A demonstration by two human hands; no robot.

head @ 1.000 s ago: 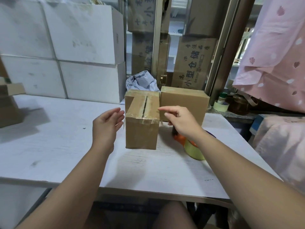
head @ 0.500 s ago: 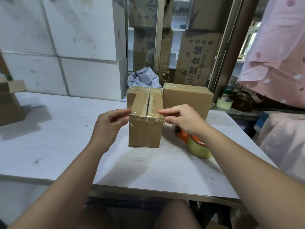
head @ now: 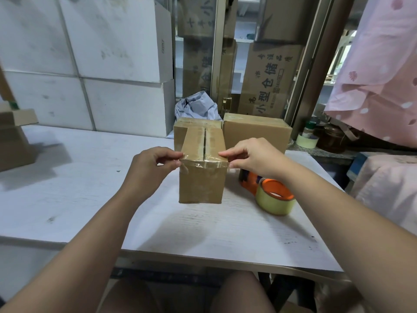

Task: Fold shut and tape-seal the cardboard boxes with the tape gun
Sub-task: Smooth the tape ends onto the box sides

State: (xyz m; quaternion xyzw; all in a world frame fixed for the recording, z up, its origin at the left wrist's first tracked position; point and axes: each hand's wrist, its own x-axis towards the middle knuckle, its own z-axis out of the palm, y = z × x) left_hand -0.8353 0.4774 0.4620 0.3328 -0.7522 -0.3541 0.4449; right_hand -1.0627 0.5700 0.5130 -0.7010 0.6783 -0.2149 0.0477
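Head view.

- Small brown box [head: 202, 177] stands on the white desk [head: 90, 199], about mid-desk and close to the near edge, straight ahead of the person. Top flaps are folded shut; a dark seam line runs down the middle of the top under clear tape.
- A clear, wrinkled tape strip [head: 203, 162] runs crosswise over the box's near top edge, lapping down onto the front face.
- Left hand [head: 151, 170] is at the box's upper left corner. Its grip is closed in a pinch, thumb and fingertips on the loose left end of the tape strip, which sticks out a little past the corner.
- Right hand [head: 252, 158] is at the upper right corner. Its grip also pinches: forefinger on the top edge, thumb under it on the side, the right end of the tape strip between them. Other fingers curled.
- Tape gun [head: 268, 190], orange with a yellowish roll, lies on the desk just right of the box, partly behind the right forearm. No hand touches it.
- Two more brown boxes behind: one [head: 196, 124] touching the front box's back, another [head: 257, 134] just beside it on the right.
- Grey crumpled bag [head: 196, 107] behind those.
- White cartons [head: 112, 64] stacked at back left.
- Pink spotted cloth [head: 379, 75] hangs at the right.
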